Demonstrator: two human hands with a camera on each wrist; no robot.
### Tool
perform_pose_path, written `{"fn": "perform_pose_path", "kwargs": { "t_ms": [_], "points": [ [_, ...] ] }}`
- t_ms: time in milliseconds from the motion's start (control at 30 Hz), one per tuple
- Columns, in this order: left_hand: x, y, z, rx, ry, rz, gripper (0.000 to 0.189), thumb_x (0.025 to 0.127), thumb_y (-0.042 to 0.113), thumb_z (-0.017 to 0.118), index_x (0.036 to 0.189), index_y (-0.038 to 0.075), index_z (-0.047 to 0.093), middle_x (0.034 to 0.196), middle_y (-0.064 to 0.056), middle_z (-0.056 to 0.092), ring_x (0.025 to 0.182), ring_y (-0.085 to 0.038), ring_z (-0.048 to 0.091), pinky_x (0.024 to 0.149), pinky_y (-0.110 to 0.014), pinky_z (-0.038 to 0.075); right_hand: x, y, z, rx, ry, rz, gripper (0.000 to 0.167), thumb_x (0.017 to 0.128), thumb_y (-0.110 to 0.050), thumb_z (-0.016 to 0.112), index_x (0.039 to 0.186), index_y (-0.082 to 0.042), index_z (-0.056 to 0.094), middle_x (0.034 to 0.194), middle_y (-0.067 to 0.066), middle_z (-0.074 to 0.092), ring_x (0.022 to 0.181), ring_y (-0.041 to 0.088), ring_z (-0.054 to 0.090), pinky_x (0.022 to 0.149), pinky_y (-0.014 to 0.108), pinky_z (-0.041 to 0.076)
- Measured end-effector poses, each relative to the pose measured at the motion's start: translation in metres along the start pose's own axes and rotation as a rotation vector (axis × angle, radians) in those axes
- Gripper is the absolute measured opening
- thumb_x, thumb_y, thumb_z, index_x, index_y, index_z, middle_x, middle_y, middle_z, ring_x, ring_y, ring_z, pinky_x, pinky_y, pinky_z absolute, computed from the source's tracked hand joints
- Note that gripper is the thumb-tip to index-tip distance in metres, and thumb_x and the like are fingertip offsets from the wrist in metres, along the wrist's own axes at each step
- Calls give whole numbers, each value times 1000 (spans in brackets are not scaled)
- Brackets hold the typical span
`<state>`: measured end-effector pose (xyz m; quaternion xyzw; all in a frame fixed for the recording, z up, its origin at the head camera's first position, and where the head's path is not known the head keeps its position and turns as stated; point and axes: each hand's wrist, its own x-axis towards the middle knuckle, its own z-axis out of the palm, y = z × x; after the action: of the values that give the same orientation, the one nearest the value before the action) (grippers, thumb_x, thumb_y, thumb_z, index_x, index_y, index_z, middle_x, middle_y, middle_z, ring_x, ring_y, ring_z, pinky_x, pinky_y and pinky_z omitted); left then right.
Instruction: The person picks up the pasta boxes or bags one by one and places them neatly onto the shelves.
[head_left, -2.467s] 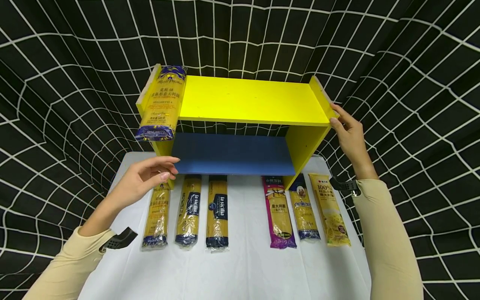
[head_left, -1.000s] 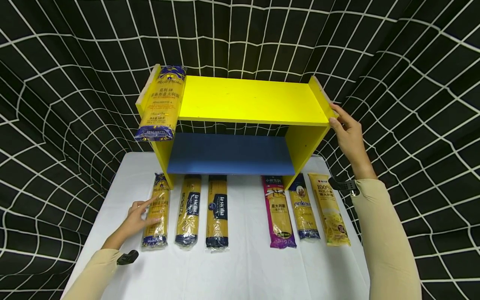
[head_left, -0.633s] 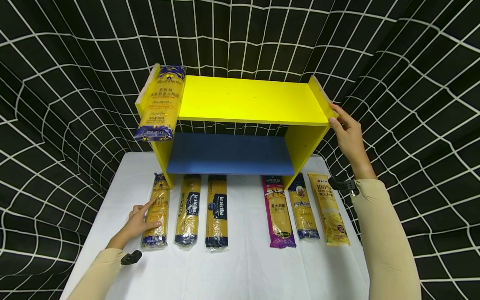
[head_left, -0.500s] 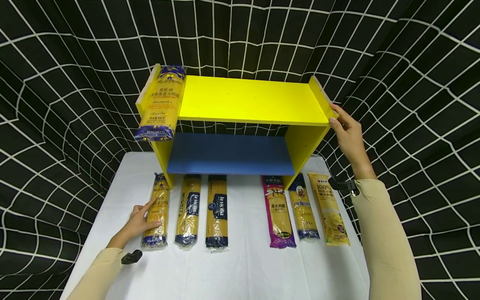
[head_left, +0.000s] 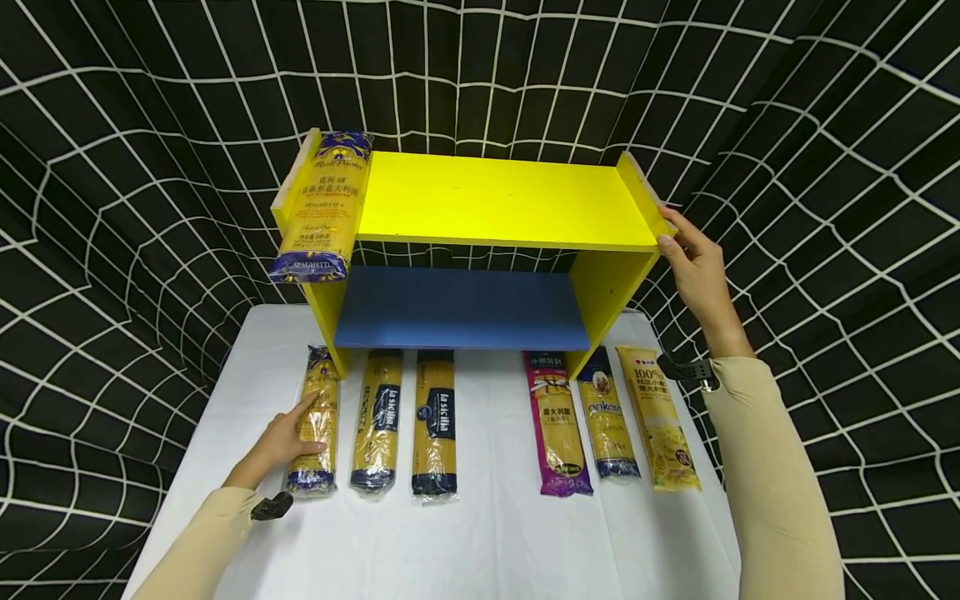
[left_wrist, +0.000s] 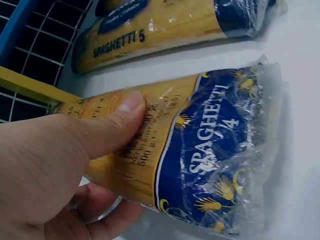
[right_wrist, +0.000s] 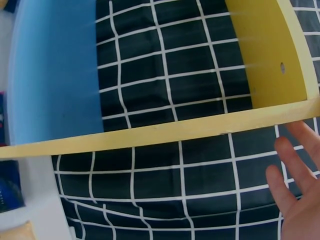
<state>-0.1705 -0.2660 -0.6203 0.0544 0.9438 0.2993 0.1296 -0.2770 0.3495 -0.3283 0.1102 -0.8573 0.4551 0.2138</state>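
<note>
My left hand (head_left: pixel 279 440) grips a yellow and blue spaghetti pack (head_left: pixel 320 400) lying at the left of the white table. In the left wrist view, the thumb presses on top of the pack, marked Spaghetti 4, and the fingers curl round its lower side. My right hand (head_left: pixel 701 271) holds the top right corner of a two-level shelf (head_left: pixel 487 200), thumb and index finger at the side panel. The right wrist view shows its other fingers (right_wrist: pixel 287 155) loosely spread beside the panel. A matching spaghetti pack (head_left: pixel 322 200) lies on the yellow top level, against the left side.
Two La Sicilia packs (head_left: pixel 377 425) (head_left: pixel 434 425) lie right of the gripped pack. A purple-edged pasta pack (head_left: pixel 558 425), an Ankara pack (head_left: pixel 609 417) and a pale yellow pack (head_left: pixel 660 421) lie at right. The lower shelf level (head_left: pixel 461 308) is blue. Black gridded cloth (head_left: pixel 480 75) surrounds the table (head_left: pixel 495 533).
My left hand has come down from beside the shelf to the left spaghetti pack and now grips it. The pack has barely shifted. My right hand stays at the shelf corner.
</note>
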Motion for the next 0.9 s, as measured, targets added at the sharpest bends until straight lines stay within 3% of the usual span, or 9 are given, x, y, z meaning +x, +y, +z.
{"fn": "perform_pose_path", "kwargs": {
  "t_ms": [133,233,367,467,733,800,900],
  "points": [
    [2,3,-3,-21,-36,-6,109,73,32,87,156,5,22,143,-42,38,122,-65,44,99,-72,39,-1,-3,0,4,1,2,43,103,-19,53,146,-20,51,118,-10,64,97,-2,56,88,8,43],
    [3,2,-6,-55,-59,-16,110,73,32,87,156,5,21,144,-43,36,119,-63,48,99,-70,41,-4,-16,0,10,-5,9,43,103,-17,53,146,-16,51,121,-3,64,97,-2,56,88,8,43],
    [4,1,-10,-129,-86,-4,108,74,28,87,157,5,21,139,-43,43,100,-48,64,94,-65,47,-4,-16,0,5,-6,15,43,103,-17,53,146,-16,51,122,0,64,98,-3,56,88,8,43],
    [4,1,-12,-199,-110,3,107,76,23,86,157,3,19,127,-40,54,89,-32,68,88,-56,53,-4,-16,0,2,-6,15,43,103,-17,53,146,-16,51,122,-2,64,98,-3,56,88,8,43],
    [5,0,-13,-322,-139,9,105,79,17,84,157,2,16,112,-32,64,88,-27,70,75,-35,56,-4,-14,0,13,3,4,43,102,-16,54,145,-15,52,113,-13,63,95,-3,56,87,8,43],
    [5,-3,-10,-314,-128,11,104,79,19,84,157,3,17,111,-32,65,87,-27,70,76,-37,57,-3,-13,0,11,2,2,43,102,-17,54,145,-15,52,111,-15,62,95,-3,56,87,8,43],
    [6,-8,-5,-268,-94,19,103,78,24,84,157,5,20,125,-36,59,96,-33,68,91,-52,54,-3,-13,1,8,1,0,43,102,-17,54,145,-15,52,110,-16,62,95,-3,56,87,8,43]
  ]
}}
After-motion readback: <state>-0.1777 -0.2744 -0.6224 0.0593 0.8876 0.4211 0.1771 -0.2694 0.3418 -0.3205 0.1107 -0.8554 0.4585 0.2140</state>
